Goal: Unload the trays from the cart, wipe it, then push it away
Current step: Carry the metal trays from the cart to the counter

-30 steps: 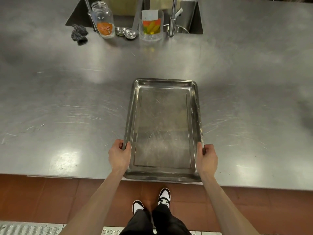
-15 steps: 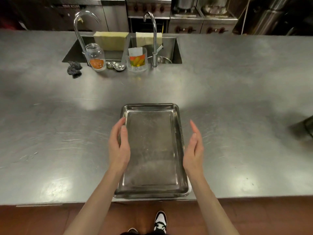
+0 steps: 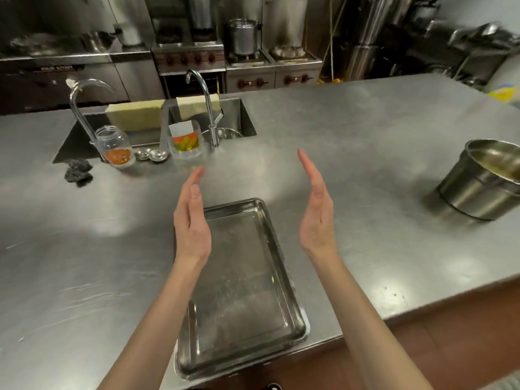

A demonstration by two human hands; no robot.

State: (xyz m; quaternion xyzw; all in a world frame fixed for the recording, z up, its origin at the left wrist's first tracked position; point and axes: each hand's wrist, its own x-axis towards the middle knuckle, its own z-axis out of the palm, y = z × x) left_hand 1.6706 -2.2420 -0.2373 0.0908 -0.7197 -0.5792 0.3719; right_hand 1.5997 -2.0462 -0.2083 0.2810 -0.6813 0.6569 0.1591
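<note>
A rectangular steel tray (image 3: 242, 291) lies flat on the steel counter (image 3: 365, 170), its near end at the counter's front edge. My left hand (image 3: 191, 220) floats above the tray's far left corner, fingers straight and together, palm turned inward, holding nothing. My right hand (image 3: 316, 212) is raised to the right of the tray's far end, also flat and empty, palm facing the left hand. Neither hand touches the tray. No cart is in view.
A sink (image 3: 157, 122) with two taps sits at the counter's far side, with a jar (image 3: 115, 146), a plastic container (image 3: 185, 140) and a dark scrubber (image 3: 78, 173) beside it. A steel pot (image 3: 484, 181) stands at the right. Stoves line the back wall.
Both hands let go of the tray's sides, opened and rose off it. The view tilted up and swung right, bringing the pot and stoves into sight.
</note>
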